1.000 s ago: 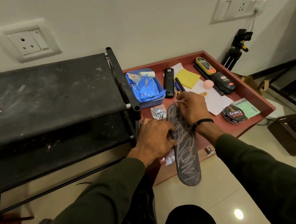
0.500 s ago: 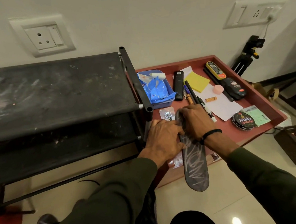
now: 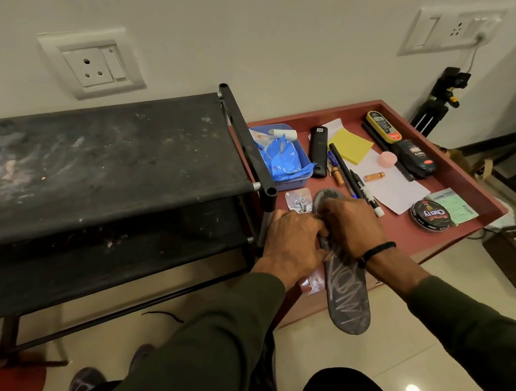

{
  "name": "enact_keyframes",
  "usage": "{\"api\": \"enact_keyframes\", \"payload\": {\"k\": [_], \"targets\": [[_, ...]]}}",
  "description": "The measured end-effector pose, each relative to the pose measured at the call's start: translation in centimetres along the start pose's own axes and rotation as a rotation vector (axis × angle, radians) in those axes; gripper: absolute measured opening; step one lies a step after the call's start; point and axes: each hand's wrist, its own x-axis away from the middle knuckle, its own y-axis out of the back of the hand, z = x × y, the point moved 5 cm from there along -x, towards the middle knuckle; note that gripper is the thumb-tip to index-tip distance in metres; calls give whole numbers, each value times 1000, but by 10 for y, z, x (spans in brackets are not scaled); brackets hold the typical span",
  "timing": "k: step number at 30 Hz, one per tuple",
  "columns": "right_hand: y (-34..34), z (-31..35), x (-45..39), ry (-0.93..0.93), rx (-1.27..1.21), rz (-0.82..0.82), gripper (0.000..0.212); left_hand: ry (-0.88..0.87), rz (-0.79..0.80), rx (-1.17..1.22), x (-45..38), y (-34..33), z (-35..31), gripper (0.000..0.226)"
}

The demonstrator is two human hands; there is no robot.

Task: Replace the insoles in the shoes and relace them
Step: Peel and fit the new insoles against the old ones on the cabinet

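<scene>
**A thin insole, pinned at its middle**

The left hand [image 3: 292,242] curls onto the edge of the dark insole [image 3: 348,300]; the right hand [image 3: 353,228] grips across it. It lies over the red table's [image 3: 412,237] front edge, heel overhanging. It looks light and floppy, best held mid-length, both sides.

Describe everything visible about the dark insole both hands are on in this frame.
The insole is a long, flat, dark grey piece with rounded ends and pale scribbled marks along its surface. It lies lengthwise on the near left part of the red table, one end pointing toward the wall, the other overhanging the table's front edge above the floor. The left hand and right hand lie over its middle, hiding that stretch. Whether they press or grip it cannot be told.
</scene>
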Motion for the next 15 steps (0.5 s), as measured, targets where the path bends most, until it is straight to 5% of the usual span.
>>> {"api": "enact_keyframes", "payload": {"k": [9, 15], "targets": [[-8, -26, -62, -233, -62, -65, 20, 1, -19, 29, 0, -1, 2, 28], [-12, -14, -51, -70, 3, 36, 19, 27, -29, 51, 2, 1, 0, 17]]}}
